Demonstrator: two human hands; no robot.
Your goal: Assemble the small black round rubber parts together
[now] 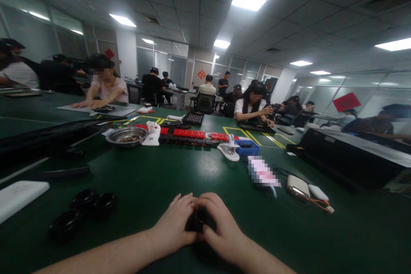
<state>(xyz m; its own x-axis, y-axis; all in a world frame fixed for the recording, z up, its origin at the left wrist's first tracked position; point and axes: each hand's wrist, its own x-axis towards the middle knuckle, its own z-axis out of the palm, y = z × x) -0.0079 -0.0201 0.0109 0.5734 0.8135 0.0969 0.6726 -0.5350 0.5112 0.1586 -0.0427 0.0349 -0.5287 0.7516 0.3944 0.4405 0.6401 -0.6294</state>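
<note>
Both my hands meet at the lower middle of the view, around a small black object (199, 219) on the green table (144, 180). My left hand (177, 219) curves round its left side, with the thumb low and the fingers reaching over the top. From the right, my right hand (221, 224) wraps it, thumb and fingers bent toward the other hand. Much of the object is hidden between the palms. Several black ring-shaped parts (84, 199) lie to the left of my hands.
Ahead stand a metal bowl (126, 136), a row of red parts (189, 133), white clamps (229, 150) and a blue bin (248, 147). A power bank (298, 187) lies right, a white block (21, 197) left. Black cases flank both sides. People work beyond.
</note>
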